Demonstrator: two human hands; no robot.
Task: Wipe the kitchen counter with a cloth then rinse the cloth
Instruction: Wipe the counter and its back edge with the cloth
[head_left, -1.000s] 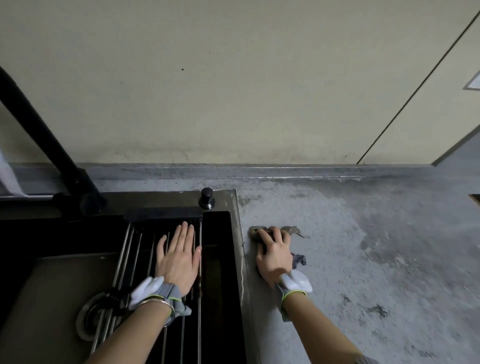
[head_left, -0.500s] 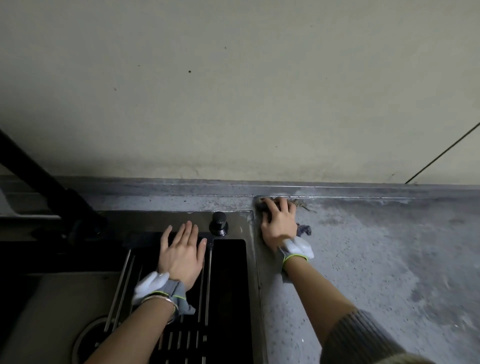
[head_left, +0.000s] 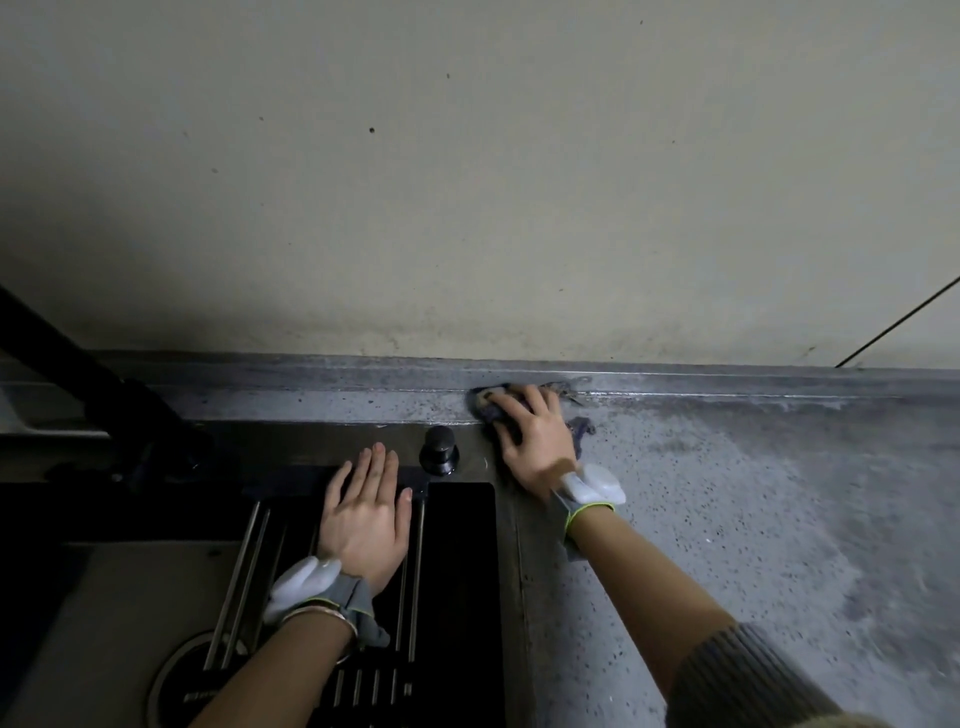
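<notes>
The right hand (head_left: 537, 441) presses the cloth (head_left: 491, 402) flat on the counter (head_left: 727, 493), the left hand (head_left: 363, 514) rests flat on the rack (head_left: 249, 561); wiping seems unfinished, rinsing is not yet done.

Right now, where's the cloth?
In the head view, the cloth lies under the right hand at the back of the counter, against the raised back ledge, just right of the sink's black knob.
</notes>
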